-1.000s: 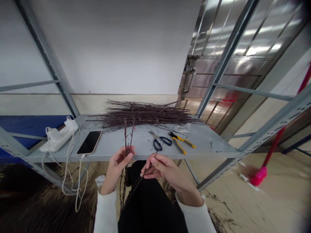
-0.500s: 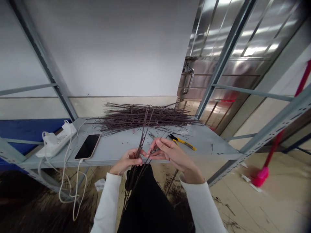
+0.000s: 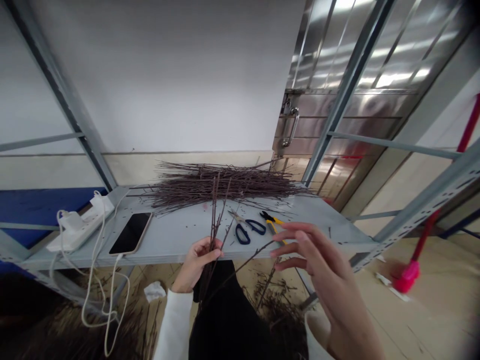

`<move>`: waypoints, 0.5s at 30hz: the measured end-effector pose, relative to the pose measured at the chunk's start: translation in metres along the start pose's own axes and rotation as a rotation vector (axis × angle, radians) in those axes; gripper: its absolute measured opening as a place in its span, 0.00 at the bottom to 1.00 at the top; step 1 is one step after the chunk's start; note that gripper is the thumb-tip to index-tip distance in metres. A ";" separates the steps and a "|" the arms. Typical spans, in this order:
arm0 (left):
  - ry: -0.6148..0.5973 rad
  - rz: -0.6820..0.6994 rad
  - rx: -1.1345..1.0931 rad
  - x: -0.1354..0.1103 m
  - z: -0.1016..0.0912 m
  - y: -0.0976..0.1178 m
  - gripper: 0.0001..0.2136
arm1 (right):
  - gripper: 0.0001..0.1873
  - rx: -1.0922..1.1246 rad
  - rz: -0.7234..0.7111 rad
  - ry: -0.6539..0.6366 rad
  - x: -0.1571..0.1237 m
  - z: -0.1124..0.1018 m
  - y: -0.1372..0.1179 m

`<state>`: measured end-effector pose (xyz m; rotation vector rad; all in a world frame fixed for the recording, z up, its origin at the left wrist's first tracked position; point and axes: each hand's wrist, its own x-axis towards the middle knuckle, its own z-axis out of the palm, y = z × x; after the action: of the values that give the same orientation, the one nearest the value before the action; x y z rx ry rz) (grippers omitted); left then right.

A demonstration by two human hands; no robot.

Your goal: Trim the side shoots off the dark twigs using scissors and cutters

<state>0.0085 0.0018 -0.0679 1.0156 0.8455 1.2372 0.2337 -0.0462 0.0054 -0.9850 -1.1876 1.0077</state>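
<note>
1. Overall exposure bright and even; light source not in view.
2. Hard white glare on the upper panels of the stainless steel door [image 3: 390, 75].
3. Shadows soft, with the floor [image 3: 45, 310] dim at lower left.
4. Strong wide-angle distortion bends the steel shelving frame [image 3: 63, 95] toward the edges; corners darken.
5. Right hand [image 3: 322, 265] slightly soft, with mild blur; background otherwise acceptably sharp.

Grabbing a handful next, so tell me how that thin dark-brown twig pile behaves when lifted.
The thin dark-brown twig pile is probably light and brittle: short bits litter the grey metal shelf. Side branches will likely snag, dragging neighbours along.
</note>
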 end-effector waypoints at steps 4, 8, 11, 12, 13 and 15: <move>0.066 0.041 -0.068 -0.005 0.001 0.003 0.11 | 0.14 -0.109 -0.098 0.280 0.014 -0.010 0.055; 0.162 0.093 -0.083 -0.015 0.003 0.008 0.12 | 0.13 -0.738 -0.183 0.145 0.043 0.001 0.116; 0.228 0.099 -0.063 -0.026 0.002 0.009 0.15 | 0.13 -1.053 -0.213 -0.004 0.061 0.014 0.136; 0.249 0.097 -0.052 -0.030 0.001 0.009 0.15 | 0.13 -1.088 -0.210 -0.040 0.066 0.017 0.139; 0.269 0.092 -0.039 -0.034 -0.001 0.009 0.16 | 0.13 -1.109 -0.204 -0.069 0.070 0.019 0.140; 0.303 0.082 -0.018 -0.040 -0.003 0.009 0.16 | 0.13 -1.174 -0.183 -0.135 0.077 0.021 0.140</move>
<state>-0.0034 -0.0370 -0.0611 0.8676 1.0313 1.4901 0.2074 0.0660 -0.1080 -1.6557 -1.9944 0.1381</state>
